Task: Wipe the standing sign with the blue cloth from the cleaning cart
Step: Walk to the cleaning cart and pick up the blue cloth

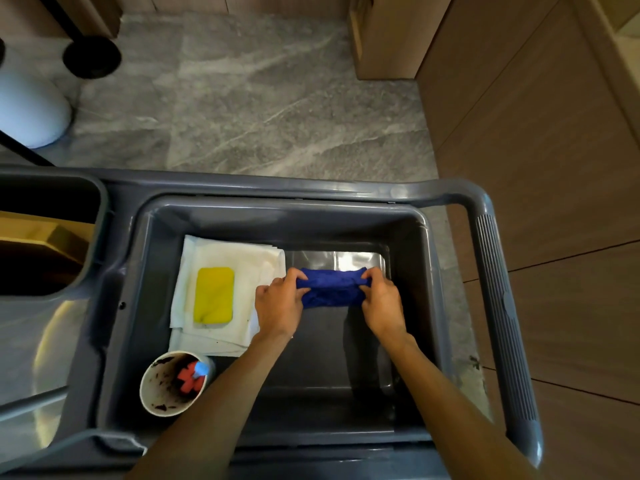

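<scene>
- Down in the deep grey plastic cart tub (429, 271), the left hand (278, 306) and right hand (382, 304) each pinch an end of the bunched blue cloth (330, 287), fingers curled round it.
- Left of the cloth, a yellow sponge (213, 294) lies on folded white cloths (242, 261).
- Near-left stands a stained paper cup (162, 386).
- Beyond the cart, grey marbled floor tiles (277, 98); brown wood panelling (540, 116) on the right.

Left hand (279, 308), right hand (382, 304) grip blue cloth (331, 287) over cart tub (429, 271).
</scene>
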